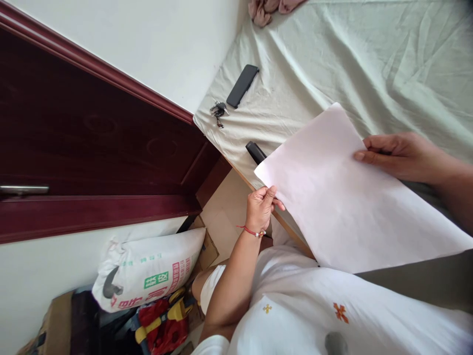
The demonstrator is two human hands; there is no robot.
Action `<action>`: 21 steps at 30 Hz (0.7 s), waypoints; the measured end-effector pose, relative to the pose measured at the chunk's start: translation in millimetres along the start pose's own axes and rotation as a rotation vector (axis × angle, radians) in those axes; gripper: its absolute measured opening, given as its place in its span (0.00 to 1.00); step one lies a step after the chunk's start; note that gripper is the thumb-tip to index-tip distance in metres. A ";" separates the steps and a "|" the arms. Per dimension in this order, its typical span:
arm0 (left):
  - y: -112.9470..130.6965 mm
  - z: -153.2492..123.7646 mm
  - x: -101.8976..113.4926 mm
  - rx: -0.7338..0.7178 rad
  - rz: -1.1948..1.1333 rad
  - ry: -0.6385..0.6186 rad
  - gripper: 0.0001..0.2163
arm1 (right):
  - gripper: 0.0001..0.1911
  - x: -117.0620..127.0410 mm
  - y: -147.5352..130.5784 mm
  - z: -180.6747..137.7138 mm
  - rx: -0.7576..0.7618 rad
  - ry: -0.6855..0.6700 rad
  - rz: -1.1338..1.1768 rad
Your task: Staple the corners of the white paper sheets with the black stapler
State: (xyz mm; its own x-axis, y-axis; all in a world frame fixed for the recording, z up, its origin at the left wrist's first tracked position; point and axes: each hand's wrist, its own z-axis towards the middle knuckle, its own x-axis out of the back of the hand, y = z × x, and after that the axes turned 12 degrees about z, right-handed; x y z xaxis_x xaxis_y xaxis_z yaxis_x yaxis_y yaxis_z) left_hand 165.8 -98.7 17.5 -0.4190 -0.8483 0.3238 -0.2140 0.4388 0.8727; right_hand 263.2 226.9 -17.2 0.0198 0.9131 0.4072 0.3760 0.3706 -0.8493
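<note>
A large blank sheet of white paper (328, 197) is stretched between my two hands, above the edge of the cloth-covered surface. My left hand (261, 206), with a red beaded bracelet at the wrist, pinches the paper's left edge between thumb and fingers. On the far right edge, my right hand (401, 155) grips the paper with its thumb on top and the fingers partly beneath. A black object (254, 152) lies by the paper's left corner, partly covered by it, so I cannot make out its kind.
A pale green cloth (295, 84) covers the surface. On it lie a flat black rectangular object (243, 86), a bunch of keys (219, 110) and bunched pinkish fabric (264, 11). At left are a dark red door (92, 123), a printed white sack (158, 266) and a cardboard box (59, 323).
</note>
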 end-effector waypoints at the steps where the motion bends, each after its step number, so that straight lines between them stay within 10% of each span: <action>1: -0.1 -0.3 -0.1 -0.001 -0.002 -0.005 0.28 | 0.46 0.4 0.6 -0.1 -0.001 -0.002 -0.004; 21: 5.7 -1.6 -3.4 0.066 -0.158 0.023 0.25 | 0.42 -1.3 -1.2 -1.0 0.027 -0.018 0.119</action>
State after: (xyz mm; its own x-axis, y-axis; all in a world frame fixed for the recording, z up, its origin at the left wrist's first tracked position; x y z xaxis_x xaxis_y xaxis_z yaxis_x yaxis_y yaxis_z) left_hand 167.5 -93.8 22.0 -0.3555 -0.9144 0.1935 -0.3333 0.3175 0.8878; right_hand 263.7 225.1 -16.4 0.0458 0.9536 0.2975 0.3467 0.2641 -0.9000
